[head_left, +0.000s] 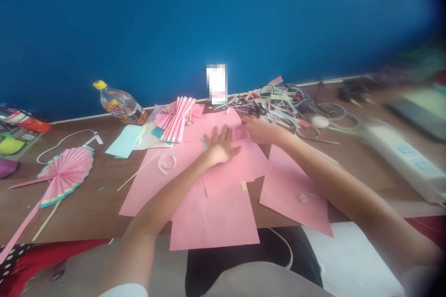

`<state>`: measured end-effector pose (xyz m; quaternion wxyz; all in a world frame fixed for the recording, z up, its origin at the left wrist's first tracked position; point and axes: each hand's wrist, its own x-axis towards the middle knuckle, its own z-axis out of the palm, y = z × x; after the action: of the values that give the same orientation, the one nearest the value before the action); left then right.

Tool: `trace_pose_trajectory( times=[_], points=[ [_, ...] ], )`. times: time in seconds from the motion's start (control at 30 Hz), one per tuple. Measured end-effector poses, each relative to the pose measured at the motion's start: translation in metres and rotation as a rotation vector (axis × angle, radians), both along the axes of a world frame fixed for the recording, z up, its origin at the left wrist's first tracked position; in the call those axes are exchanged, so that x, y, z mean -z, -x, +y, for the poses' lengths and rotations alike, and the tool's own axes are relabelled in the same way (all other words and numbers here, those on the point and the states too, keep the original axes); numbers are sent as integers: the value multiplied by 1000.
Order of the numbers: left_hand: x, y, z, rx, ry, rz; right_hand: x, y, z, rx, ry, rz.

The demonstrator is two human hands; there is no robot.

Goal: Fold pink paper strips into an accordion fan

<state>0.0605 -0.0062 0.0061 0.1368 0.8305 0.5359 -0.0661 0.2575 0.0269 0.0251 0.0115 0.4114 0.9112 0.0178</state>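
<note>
Left hand: left hand lies flat, palm down, fingers spread, pressing on the top pink paper sheet; nothing is gripped.
Right hand: right hand rests at the far edge of the same sheet, fingertips pinched together on a small fold of pink paper; the view is blurred, so the exact hold is hard to make out.
Pink sheets: several overlapping sheets lie mid-table in front of the person; the lowest one overhangs the near table edge. A separate pink sheet lies to the right, under the right forearm.
Table: brown wooden table, set against a blue wall.
Pleated paper: a folded pink accordion stack lies just beyond the left hand, near the wall.
Paper fan: a finished pink fan with a blue rim lies on the left of the table, well apart from the hands.
Bottle: a plastic bottle with a yellow cap lies tilted near the wall, left of the pleated stack.
Scraps: paper strips and cables are heaped beyond the right hand.
Power strip: white power strip on the far right.
</note>
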Motion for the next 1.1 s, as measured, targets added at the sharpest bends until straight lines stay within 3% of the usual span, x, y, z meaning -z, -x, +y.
trace_pose_trajectory(
  times=[0.17, 0.33, 0.5, 0.7, 0.9, 1.1],
  points=[
    [-11, 0, 4, 7, 86, 34, 4, -8, 11, 52, 105, 245],
    [-32, 7, 21, 99, 243, 44, 12, -5, 16, 159, 69, 380],
    [-32, 15, 27, 129, 35, -8, 14, -1, 15, 154, 51, 385],
    [-28, 17, 19, 52, -259, 11, 27, -3, 17, 222, -28, 242],
    [-28, 21, 33, 144, -260, -21, 25, -4, 17, 232, -15, 231],
    [-24, 27, 45, 138, -167, -180, 17, -5, 16, 156, 16, 278]
  ],
)
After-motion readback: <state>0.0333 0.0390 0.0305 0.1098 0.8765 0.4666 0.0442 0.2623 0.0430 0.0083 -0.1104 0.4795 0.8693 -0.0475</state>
